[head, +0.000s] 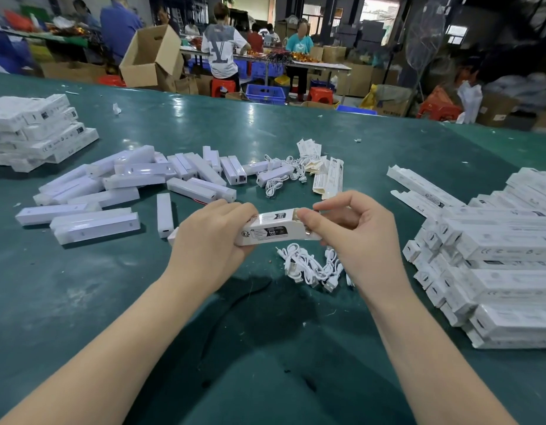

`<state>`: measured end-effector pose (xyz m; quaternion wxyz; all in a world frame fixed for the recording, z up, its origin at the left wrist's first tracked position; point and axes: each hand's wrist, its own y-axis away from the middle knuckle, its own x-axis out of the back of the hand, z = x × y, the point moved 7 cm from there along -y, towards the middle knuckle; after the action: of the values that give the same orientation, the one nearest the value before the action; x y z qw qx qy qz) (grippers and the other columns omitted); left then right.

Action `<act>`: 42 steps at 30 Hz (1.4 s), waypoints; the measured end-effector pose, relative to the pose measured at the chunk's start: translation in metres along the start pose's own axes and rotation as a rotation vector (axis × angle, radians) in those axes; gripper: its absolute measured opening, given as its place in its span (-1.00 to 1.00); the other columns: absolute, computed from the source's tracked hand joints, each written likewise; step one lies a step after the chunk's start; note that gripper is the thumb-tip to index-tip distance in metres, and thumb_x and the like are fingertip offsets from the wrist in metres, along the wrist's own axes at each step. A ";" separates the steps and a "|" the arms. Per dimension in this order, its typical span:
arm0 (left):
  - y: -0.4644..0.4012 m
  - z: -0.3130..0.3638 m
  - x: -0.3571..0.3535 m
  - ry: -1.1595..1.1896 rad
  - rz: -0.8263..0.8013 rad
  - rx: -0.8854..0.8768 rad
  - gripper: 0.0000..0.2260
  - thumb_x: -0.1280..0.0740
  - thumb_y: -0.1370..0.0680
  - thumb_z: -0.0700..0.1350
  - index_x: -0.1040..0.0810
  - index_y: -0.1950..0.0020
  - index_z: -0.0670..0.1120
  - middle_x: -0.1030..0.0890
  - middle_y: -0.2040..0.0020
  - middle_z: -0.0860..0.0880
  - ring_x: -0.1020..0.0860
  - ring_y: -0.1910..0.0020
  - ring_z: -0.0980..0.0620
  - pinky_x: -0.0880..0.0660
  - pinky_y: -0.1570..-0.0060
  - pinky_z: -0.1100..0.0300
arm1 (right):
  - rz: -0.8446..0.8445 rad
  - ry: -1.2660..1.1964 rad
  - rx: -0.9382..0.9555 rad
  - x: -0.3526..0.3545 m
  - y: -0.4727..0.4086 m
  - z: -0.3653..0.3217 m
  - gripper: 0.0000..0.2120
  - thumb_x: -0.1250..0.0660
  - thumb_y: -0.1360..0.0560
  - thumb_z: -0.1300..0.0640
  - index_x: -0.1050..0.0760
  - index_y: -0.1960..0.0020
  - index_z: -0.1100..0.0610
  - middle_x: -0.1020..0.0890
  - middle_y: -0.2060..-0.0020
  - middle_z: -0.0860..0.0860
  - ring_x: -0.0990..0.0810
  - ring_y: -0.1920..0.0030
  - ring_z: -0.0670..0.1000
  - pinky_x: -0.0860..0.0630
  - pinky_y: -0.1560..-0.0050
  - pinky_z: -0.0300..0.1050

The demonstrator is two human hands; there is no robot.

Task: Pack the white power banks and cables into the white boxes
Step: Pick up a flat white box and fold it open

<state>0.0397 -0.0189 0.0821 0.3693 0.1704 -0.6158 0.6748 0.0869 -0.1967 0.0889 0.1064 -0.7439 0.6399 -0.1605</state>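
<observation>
We see one white box (270, 230) held above the green table (265, 127) at frame centre, long axis running left-right, printed label side facing up. Left hand (210, 237) wraps the box's left end, fingers curled over the top, thumb underneath. Right hand (354, 228) pinches the right end w/ thumb and fingertips at the flap area; flap itself is mostly hidden behind the fingers, so we can't tell if it's tucked in. Contents of the box not visible.

Just below the box, lower centre: a loose tangle of white cables (314, 268) lying on the table. A second cable bunch (280, 176) sits above centre, mixed w/ folded paper leaflets (310, 148) and a flat unassembled box (328, 179).

Centre-left: a scatter of white power banks (136, 185), approx. two dozen, lying at all angles, some overlapping. One lies on its own just left of the left hand, pointing up-down in frame.

Right edge: a big stack of white boxes (495, 259), several layers, w/ two flat ones at its upper left corner. Upper left of frame: a smaller box stack (35, 133).

Background, top of frame: other workers (222, 47) at tables, cardboard cartons (152, 56), blue crates (265, 93), red stools.
</observation>
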 end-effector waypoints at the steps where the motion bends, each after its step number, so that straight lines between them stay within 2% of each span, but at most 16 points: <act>1: 0.000 0.001 0.000 0.004 0.000 -0.005 -0.80 -0.55 -0.29 -0.25 -0.56 0.20 -0.16 -0.58 0.32 -0.03 -0.50 0.32 -0.12 -0.43 0.43 0.07 | 0.014 -0.002 0.018 -0.001 0.001 -0.001 -0.82 -0.58 -0.35 0.14 -0.58 0.23 0.10 -0.69 0.38 -0.01 -0.61 0.42 -0.14 -0.46 0.38 -0.36; 5: 0.001 0.001 0.000 -0.002 -0.001 0.010 -0.78 -0.55 -0.25 -0.29 -0.56 0.20 -0.18 -0.58 0.32 -0.06 -0.49 0.33 -0.12 -0.39 0.43 0.12 | 0.018 0.003 0.062 -0.010 0.007 -0.002 -0.85 -0.51 -0.44 0.09 -0.59 0.24 0.09 -0.70 0.35 -0.04 -0.57 0.43 -0.09 -0.49 0.36 -0.30; 8: 0.001 -0.006 0.002 0.006 0.005 0.053 -0.76 -0.55 -0.24 -0.30 -0.54 0.21 -0.17 -0.57 0.32 -0.06 -0.49 0.32 -0.12 -0.35 0.40 0.15 | -0.064 -0.021 0.046 -0.017 0.008 -0.001 -0.91 -0.42 -0.51 0.12 -0.59 0.17 0.05 -0.70 0.29 -0.04 -0.53 0.47 -0.04 -0.50 0.38 -0.23; 12: 0.001 -0.005 0.001 -0.010 0.005 0.043 -0.75 -0.55 -0.23 -0.31 -0.55 0.22 -0.17 -0.58 0.33 -0.06 -0.49 0.32 -0.12 -0.39 0.42 0.13 | -0.112 0.015 0.028 -0.015 0.005 -0.001 -0.92 -0.45 -0.47 0.26 -0.61 0.15 0.12 -0.72 0.27 -0.04 -0.59 0.49 -0.02 -0.45 0.41 -0.32; 16: 0.000 -0.003 0.000 -0.024 0.015 0.014 -0.77 -0.57 -0.25 -0.28 -0.55 0.22 -0.18 -0.57 0.34 -0.06 -0.50 0.34 -0.11 -0.40 0.44 0.12 | -0.074 0.062 0.026 -0.010 0.003 0.003 -0.88 -0.52 -0.40 0.24 -0.65 0.26 0.06 -0.65 0.40 0.01 -0.51 0.48 -0.05 -0.36 0.41 -0.36; 18: 0.001 -0.003 0.000 -0.013 0.008 -0.002 -0.77 -0.56 -0.26 -0.29 -0.55 0.21 -0.19 -0.57 0.34 -0.06 -0.49 0.33 -0.12 -0.42 0.45 0.10 | -0.077 0.135 0.050 -0.011 0.003 0.003 -0.81 -0.53 -0.39 0.23 -0.66 0.31 -0.02 -0.65 0.26 0.02 -0.52 0.35 -0.07 -0.41 0.30 -0.33; 21: 0.001 -0.002 -0.001 0.002 -0.017 -0.017 -0.76 -0.54 -0.25 -0.33 -0.53 0.21 -0.20 -0.56 0.33 -0.06 -0.48 0.32 -0.12 -0.41 0.44 0.08 | -0.215 0.189 0.051 -0.023 0.005 0.003 -0.80 -0.41 -0.51 0.19 -0.67 0.19 -0.09 -0.56 -0.06 -0.08 -0.57 0.01 -0.08 -0.53 0.06 -0.20; 23: 0.001 -0.005 -0.001 0.002 -0.016 -0.002 -0.75 -0.55 -0.25 -0.33 -0.52 0.21 -0.20 -0.56 0.33 -0.07 -0.47 0.33 -0.12 -0.40 0.44 0.09 | -0.315 0.197 0.052 -0.031 0.009 0.003 -0.80 -0.30 -0.59 0.12 -0.65 0.09 -0.11 -0.53 -0.12 -0.12 -0.55 0.01 -0.13 -0.51 0.10 -0.28; 25: 0.000 -0.009 0.001 0.008 -0.002 0.023 -0.75 -0.56 -0.27 -0.30 -0.52 0.21 -0.19 -0.55 0.33 -0.07 -0.46 0.33 -0.12 -0.36 0.42 0.12 | -0.323 0.158 0.081 -0.034 0.011 -0.002 -0.85 -0.28 -0.60 0.06 -0.62 0.02 -0.11 -0.56 -0.11 -0.12 -0.55 0.04 -0.19 -0.48 0.15 -0.34; 27: 0.000 -0.012 0.003 0.020 0.015 0.058 -0.75 -0.56 -0.28 -0.28 -0.52 0.19 -0.18 -0.55 0.32 -0.06 -0.45 0.32 -0.11 -0.32 0.39 0.15 | -0.278 0.059 0.085 -0.032 0.012 -0.005 -0.86 -0.32 -0.52 0.03 -0.57 -0.06 -0.11 -0.63 -0.04 -0.15 -0.60 0.09 -0.17 -0.55 0.13 -0.27; 30: 0.001 -0.012 0.003 0.008 0.026 0.073 -0.74 -0.57 -0.25 -0.29 -0.54 0.18 -0.18 -0.56 0.32 -0.06 -0.46 0.32 -0.12 -0.31 0.38 0.17 | -0.186 -0.068 0.074 -0.026 0.010 -0.004 -0.81 -0.43 -0.48 0.17 -0.56 -0.06 -0.01 -0.71 0.05 -0.07 -0.66 0.15 -0.09 -0.61 0.12 -0.20; 32: 0.001 -0.008 0.004 -0.011 0.033 0.067 -0.74 -0.57 -0.24 -0.28 -0.54 0.19 -0.18 -0.56 0.33 -0.06 -0.48 0.33 -0.12 -0.31 0.38 0.20 | -0.143 -0.096 0.079 -0.025 0.010 -0.004 -0.88 -0.42 -0.50 0.29 -0.63 0.04 0.09 -0.73 0.10 -0.06 -0.65 0.23 -0.11 -0.57 0.20 -0.28; 35: 0.001 -0.004 0.004 -0.021 0.048 0.062 -0.73 -0.58 -0.22 -0.28 -0.55 0.19 -0.18 -0.57 0.33 -0.06 -0.49 0.34 -0.11 -0.26 0.35 0.24 | -0.128 -0.205 -0.023 -0.027 0.009 0.004 -0.90 -0.41 -0.50 0.30 -0.67 0.07 0.16 -0.74 0.14 -0.06 -0.66 0.25 -0.12 -0.57 0.20 -0.32; 38: 0.002 -0.001 0.005 -0.020 0.060 0.044 -0.73 -0.58 -0.23 -0.27 -0.56 0.18 -0.18 -0.57 0.32 -0.05 -0.50 0.34 -0.11 -0.26 0.35 0.24 | -0.172 -0.527 -0.323 -0.037 0.009 0.021 -0.94 -0.46 -0.38 0.21 -0.72 0.19 0.15 -0.73 0.17 0.06 -0.66 0.22 -0.09 -0.56 0.22 -0.32; 40: 0.002 0.001 0.006 -0.018 0.065 0.023 -0.74 -0.58 -0.24 -0.27 -0.56 0.18 -0.19 -0.57 0.32 -0.06 -0.49 0.34 -0.11 -0.29 0.38 0.24 | -0.182 -0.664 -0.465 -0.043 0.012 0.028 -0.89 -0.47 -0.29 0.18 -0.71 0.19 0.16 -0.72 0.20 0.09 -0.62 0.30 -0.10 -0.53 0.31 -0.34; 42: 0.003 0.003 0.006 -0.011 0.068 -0.003 -0.73 -0.58 -0.23 -0.28 -0.56 0.19 -0.19 -0.55 0.33 -0.06 -0.48 0.36 -0.11 -0.33 0.41 0.21 | -0.174 -0.705 -0.500 -0.045 0.014 0.030 -0.76 -0.49 -0.24 0.19 -0.59 0.10 0.15 -0.70 0.24 0.10 -0.56 0.37 -0.11 -0.48 0.39 -0.35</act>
<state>0.0333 -0.0201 0.0849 0.3432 0.1528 -0.6242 0.6851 0.0797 -0.1558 0.0514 0.1210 -0.8072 0.5185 0.2548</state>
